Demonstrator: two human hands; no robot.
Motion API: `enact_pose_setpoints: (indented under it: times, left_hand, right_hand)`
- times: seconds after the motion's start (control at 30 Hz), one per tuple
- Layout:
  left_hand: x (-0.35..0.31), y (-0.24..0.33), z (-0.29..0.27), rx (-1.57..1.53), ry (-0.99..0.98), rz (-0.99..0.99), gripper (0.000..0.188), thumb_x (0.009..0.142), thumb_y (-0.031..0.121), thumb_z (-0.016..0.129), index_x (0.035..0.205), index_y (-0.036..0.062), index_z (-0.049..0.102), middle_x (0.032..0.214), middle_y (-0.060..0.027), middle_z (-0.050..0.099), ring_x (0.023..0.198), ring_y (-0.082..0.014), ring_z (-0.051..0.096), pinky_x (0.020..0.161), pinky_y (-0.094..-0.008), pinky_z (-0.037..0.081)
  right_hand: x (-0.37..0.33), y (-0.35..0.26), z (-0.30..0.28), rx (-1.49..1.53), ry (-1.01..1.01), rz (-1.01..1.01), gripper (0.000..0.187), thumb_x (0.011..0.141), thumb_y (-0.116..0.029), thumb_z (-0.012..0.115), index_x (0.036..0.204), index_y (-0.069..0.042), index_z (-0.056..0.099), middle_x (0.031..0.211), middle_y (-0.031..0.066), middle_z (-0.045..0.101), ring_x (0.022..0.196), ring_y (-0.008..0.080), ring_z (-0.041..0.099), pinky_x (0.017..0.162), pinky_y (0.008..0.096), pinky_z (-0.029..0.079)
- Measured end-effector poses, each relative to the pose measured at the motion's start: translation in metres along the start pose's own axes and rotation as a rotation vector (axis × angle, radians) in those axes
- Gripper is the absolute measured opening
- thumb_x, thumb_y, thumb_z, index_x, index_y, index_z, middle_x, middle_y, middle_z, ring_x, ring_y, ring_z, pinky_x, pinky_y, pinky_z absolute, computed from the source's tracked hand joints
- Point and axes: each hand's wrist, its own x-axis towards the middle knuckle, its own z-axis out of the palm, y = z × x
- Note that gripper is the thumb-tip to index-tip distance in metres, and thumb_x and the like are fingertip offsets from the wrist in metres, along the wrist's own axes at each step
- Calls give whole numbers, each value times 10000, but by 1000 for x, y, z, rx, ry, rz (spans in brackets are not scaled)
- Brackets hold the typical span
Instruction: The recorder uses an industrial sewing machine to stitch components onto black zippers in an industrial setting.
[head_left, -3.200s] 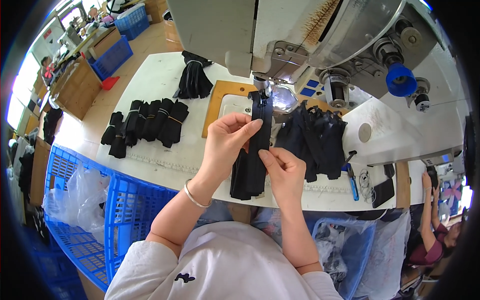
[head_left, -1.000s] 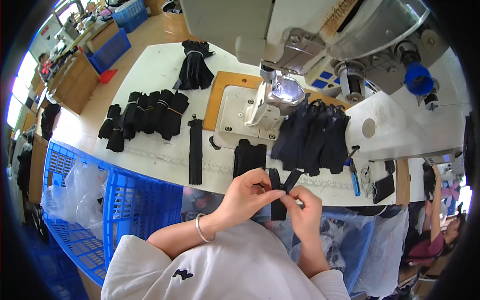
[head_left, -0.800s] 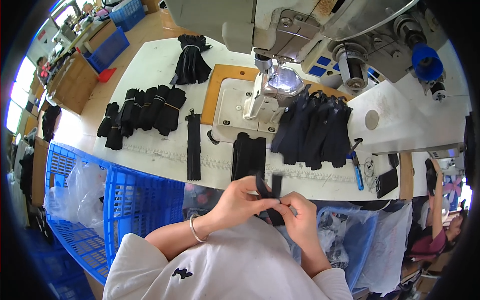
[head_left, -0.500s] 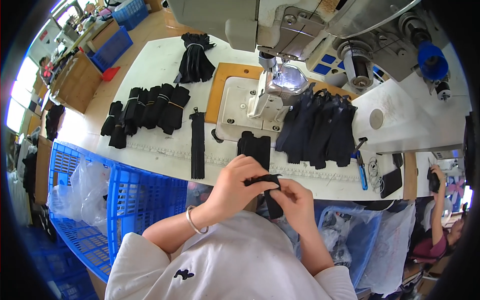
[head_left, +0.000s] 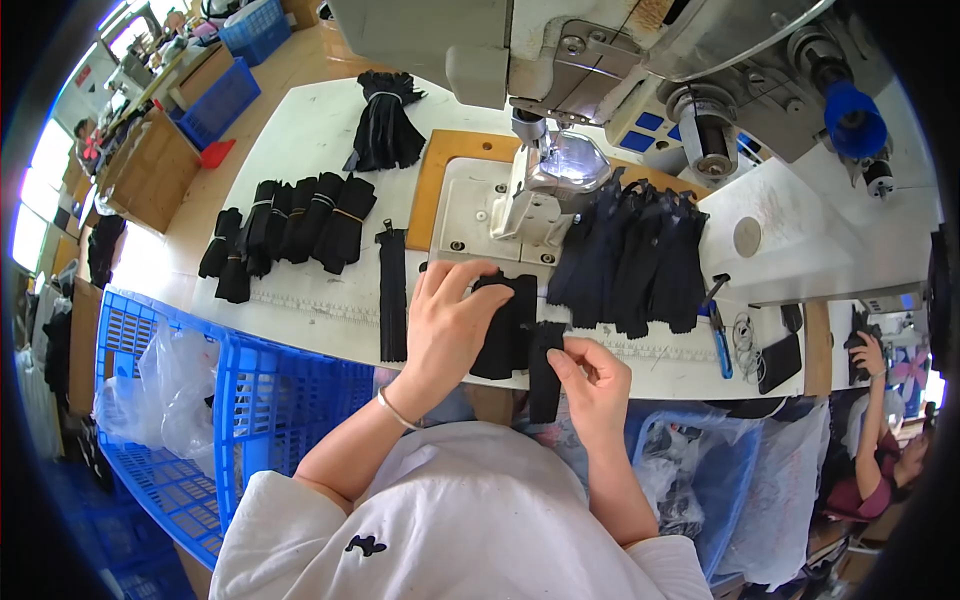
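Observation:
My right hand (head_left: 592, 390) pinches a narrow black fabric strip (head_left: 545, 372) between thumb and fingers at the table's front edge. My left hand (head_left: 448, 325) is open, its fingers curved and apart. It reaches over the left side of a black fabric stack (head_left: 508, 330); whether its fingertips touch the stack I cannot tell. Left of this hand, a black zipper (head_left: 393, 295) lies lengthwise on the table. Beyond the stack stands the sewing machine's lit needle head (head_left: 565, 165) over its metal plate (head_left: 477, 205).
Black zippers (head_left: 635, 255) lie fanned at the right, near blue-handled snips (head_left: 720, 340). Tied black rolls (head_left: 290, 220) and a tied zipper bundle (head_left: 387, 125) sit at the left and back. Blue crates (head_left: 290, 400) flank the table (head_left: 310, 130). Another person's arm (head_left: 872, 400) shows far right.
My hands have parted. The left let go of the black strip and moved up and left, its fingers spreading. The right keeps the strip, which now hangs straighter, and the black stack shows more fully.

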Motion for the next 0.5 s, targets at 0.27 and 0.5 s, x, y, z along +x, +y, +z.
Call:
enact_pose_setpoints:
  times: [0.27, 0.5]
  left_hand:
    - [5, 26, -23, -1134, -182, -774, 84, 851, -19, 635, 928, -47, 655, 817, -60, 661, 687, -88, 597, 636, -223, 498]
    - [-7, 38, -31, -1086, -179, -735, 166, 832, -5, 664, 993, -40, 649, 843, -53, 666, 718, -71, 600, 642, -202, 502]
  right_hand:
    - [5, -14, 12, 65, -17, -157, 107, 814, -5, 673, 894, 56, 637, 892, 79, 651, 680, 79, 557, 630, 220, 455]
    - [2, -18, 11, 46, -25, -83, 90, 813, 1, 670, 875, 57, 638, 862, 69, 647, 683, 85, 576, 626, 215, 459]
